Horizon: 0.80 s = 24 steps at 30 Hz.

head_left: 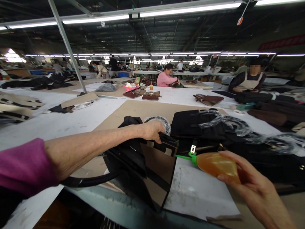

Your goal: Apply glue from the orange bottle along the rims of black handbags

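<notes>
Left hand: the left hand (153, 129) was clenched over the top edge of the black bag (131, 154) at the centre of the frame, its arm reaching in from the lower left.
Right hand: the right hand (250, 184) grasped a squeeze bottle (217, 165) at the lower right, fingers curled round its body.
Bottle axis: it lay nearly level, the green nozzle (188, 158) pointing left at the bag's upper right corner (whether the tip touched it could not be told).
Bag: it stood at the near edge of the tabletop (197, 193), a brown panel (160, 168) turned toward the camera and a strap (90, 181) trailing off to the lower left.
Nearer hand: the left, which was on the bag; the right was just beside it, on its right.
Containers: the bottle was well filled with amber liquid; the inside of the bag was hidden.
Behind: a pile of black bags (192, 124) lay at right of centre, handles in clear wrap.
</notes>
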Tool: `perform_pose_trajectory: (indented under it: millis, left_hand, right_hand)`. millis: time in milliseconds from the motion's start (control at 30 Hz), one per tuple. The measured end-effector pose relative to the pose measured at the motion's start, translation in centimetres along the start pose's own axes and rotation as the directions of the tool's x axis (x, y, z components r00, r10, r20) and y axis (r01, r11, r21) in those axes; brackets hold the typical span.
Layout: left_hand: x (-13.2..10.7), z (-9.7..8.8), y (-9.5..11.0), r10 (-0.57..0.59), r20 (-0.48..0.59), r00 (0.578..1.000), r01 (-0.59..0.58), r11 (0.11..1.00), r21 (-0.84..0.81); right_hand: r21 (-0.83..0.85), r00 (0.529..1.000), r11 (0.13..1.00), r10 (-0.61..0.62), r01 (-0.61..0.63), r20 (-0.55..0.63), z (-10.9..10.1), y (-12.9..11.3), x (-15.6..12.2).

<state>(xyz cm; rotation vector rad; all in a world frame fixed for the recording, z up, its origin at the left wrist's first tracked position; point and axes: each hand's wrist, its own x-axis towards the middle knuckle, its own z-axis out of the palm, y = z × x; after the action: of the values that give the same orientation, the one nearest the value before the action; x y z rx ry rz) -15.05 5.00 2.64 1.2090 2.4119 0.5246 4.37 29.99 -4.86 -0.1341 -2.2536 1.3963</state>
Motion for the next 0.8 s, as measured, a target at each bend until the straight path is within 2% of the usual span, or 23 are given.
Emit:
perform_pose_trajectory:
  millis: [133,267,467,600,800]
  left_hand:
    - [0.0,0.3,0.3,-0.026,0.018,0.999,0.025,0.997,0.067]
    - [-0.2,0.6,0.9,-0.049,0.028,0.998,0.046,0.993,0.113]
    - [-0.4,1.0,1.4,-0.057,0.065,0.996,0.045,0.986,0.162]
    - [-0.6,1.1,1.6,-0.039,0.101,0.994,0.017,0.977,0.214]
    - [-1.5,1.3,2.2,-0.035,0.125,0.992,0.003,0.968,0.253]
  right_hand:
    - [-0.075,0.993,0.993,-0.085,0.092,0.087,0.0,0.5,-0.7]
    - [-0.072,0.977,0.986,-0.136,0.149,0.162,0.1,1.0,-1.3]
    - [-0.108,0.968,0.988,-0.08,0.108,0.236,0.7,1.3,-2.3]
    - [-0.132,0.96,0.983,-0.091,0.129,0.264,1.3,1.8,-3.0]
    - [-0.129,0.949,0.987,-0.047,0.092,0.312,2.3,3.7,-4.5]
